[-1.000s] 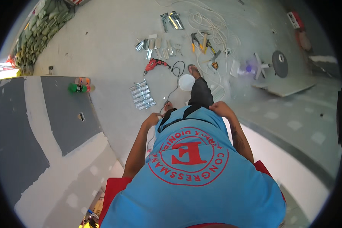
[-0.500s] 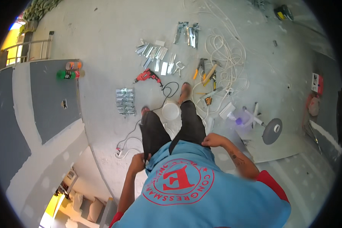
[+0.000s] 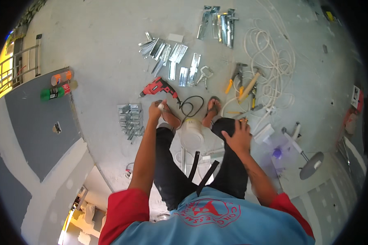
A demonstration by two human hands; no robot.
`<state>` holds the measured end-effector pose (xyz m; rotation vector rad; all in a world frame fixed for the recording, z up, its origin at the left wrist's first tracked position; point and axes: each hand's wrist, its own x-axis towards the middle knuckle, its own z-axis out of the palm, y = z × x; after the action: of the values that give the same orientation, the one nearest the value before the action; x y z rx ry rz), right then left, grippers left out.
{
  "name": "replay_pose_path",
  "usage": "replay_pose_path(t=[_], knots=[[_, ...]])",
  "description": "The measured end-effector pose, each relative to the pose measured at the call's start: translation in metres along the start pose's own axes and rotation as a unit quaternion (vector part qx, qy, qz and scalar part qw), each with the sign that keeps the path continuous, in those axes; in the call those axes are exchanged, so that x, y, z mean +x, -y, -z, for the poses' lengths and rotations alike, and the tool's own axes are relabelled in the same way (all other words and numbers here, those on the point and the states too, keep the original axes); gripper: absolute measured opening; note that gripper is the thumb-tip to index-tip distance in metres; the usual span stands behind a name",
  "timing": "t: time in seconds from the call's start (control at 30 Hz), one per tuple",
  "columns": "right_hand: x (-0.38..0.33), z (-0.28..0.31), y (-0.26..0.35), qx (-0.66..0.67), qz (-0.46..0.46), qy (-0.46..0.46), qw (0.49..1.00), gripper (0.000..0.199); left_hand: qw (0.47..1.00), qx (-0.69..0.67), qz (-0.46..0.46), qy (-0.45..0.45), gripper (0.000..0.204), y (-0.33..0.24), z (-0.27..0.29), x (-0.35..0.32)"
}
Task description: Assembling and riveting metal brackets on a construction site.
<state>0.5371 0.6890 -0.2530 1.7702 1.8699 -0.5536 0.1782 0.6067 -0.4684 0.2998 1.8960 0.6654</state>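
A red drill (image 3: 157,86) lies crosswise just beyond the nearer left hand (image 3: 155,109), its grip unclear; right hand (image 3: 238,138) spread on the knee (image 3: 223,125).

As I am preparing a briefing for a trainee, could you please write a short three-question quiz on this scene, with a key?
1. Which is nearest to the person's right hand?
A) the green bottle
B) the right knee
C) the left foot

2. True or false: the red drill lies to the left of the coiled white cable.

3. Fill in: a wooden-handled ____ lies beside yellow-handled tools.

Key:
1. B
2. True
3. Hammer
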Motion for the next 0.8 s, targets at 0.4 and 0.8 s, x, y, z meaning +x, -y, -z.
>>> replay_pose_path(t=[0.4, 0.8], knots=[[0.101, -0.002, 0.06, 0.019, 0.044, -0.316, 0.948, 0.064, 0.806, -0.547, 0.016, -0.226, 0.053, 0.063, 0.01, 0.264], [0.123, -0.033, 0.068, 0.024, -0.012, -0.423, 0.906, 0.056, 0.873, -0.368, 0.208, -0.245, 0.073, 0.009, -0.048, 0.216]])
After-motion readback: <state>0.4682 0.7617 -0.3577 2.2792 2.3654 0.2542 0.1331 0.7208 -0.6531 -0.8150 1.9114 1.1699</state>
